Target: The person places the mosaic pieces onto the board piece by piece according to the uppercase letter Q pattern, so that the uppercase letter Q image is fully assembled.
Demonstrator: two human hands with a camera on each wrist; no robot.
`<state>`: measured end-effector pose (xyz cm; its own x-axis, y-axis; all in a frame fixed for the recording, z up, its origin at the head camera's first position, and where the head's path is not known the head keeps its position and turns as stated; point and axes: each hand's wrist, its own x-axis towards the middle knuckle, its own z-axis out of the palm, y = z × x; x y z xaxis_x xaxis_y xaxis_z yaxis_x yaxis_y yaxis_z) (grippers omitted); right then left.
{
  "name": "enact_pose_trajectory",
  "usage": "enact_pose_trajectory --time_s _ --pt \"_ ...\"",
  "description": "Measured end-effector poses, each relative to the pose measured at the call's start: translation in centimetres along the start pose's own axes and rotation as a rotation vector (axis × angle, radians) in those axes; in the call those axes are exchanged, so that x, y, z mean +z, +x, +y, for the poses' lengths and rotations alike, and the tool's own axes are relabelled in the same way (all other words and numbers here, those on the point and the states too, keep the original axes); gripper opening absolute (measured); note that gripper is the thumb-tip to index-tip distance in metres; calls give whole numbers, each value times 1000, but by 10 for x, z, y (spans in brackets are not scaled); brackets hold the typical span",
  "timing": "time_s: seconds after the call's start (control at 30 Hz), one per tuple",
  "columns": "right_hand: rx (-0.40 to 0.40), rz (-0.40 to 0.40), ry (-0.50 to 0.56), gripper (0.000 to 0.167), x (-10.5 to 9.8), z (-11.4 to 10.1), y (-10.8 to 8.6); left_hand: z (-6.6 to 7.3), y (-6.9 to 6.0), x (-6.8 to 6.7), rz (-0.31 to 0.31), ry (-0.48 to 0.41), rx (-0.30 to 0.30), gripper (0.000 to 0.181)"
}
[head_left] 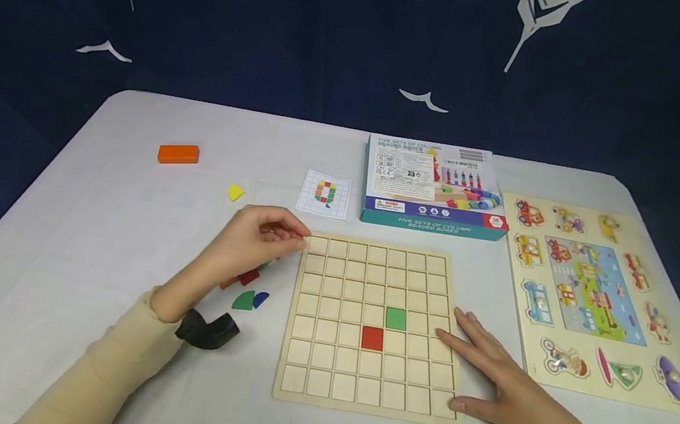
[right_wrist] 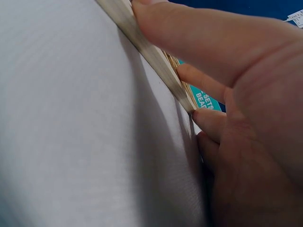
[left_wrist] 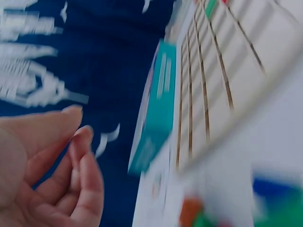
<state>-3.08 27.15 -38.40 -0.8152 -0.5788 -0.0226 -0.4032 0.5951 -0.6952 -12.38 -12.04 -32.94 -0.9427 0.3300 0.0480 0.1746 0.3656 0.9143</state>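
A square wooden grid board (head_left: 338, 311) lies on the table, with a green square tile (head_left: 396, 318) and a red square tile (head_left: 372, 338) in its cells. My left hand (head_left: 257, 235) is over the board's far left corner, fingers loosely bent and thumb tip close to a fingertip. Nothing shows between them in the left wrist view. Beneath and beside this hand lie loose pieces, among them a green quarter-circle (head_left: 244, 299) and a blue half-circle (head_left: 261, 299). My right hand (head_left: 501, 386) rests along the board's right edge, fingers spread, touching it.
Beyond the board lie a pattern card (head_left: 324, 195) and a boxed bead set (head_left: 436, 190). A picture puzzle board (head_left: 603, 303) is at the right. Farther left are an orange block (head_left: 178, 154) and a yellow piece (head_left: 236, 193).
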Motion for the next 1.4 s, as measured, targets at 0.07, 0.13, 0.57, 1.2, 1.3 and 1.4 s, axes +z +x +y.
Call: enact_pose_trajectory --time_s 0.07,0.13,0.57,1.2,1.3,1.4 --pt "-2 -2 0 78 0 0 0 -11 -12 -18 -17 -12 -45 22" --pt "-3 -5 1 78 -1 0 0 -22 -25 -33 -38 -26 -80 26" --pt "-7 0 -10 79 -1 1 2 -56 -78 -40 -140 0 -125 19" --pt "-9 -3 -6 79 0 0 0 -51 -76 -7 75 390 -22 23" --pt "2 -5 -6 79 0 0 0 -51 -76 -6 81 404 -10 22" --pt "2 -6 -1 79 0 0 0 -50 -77 -6 80 408 -5 21"
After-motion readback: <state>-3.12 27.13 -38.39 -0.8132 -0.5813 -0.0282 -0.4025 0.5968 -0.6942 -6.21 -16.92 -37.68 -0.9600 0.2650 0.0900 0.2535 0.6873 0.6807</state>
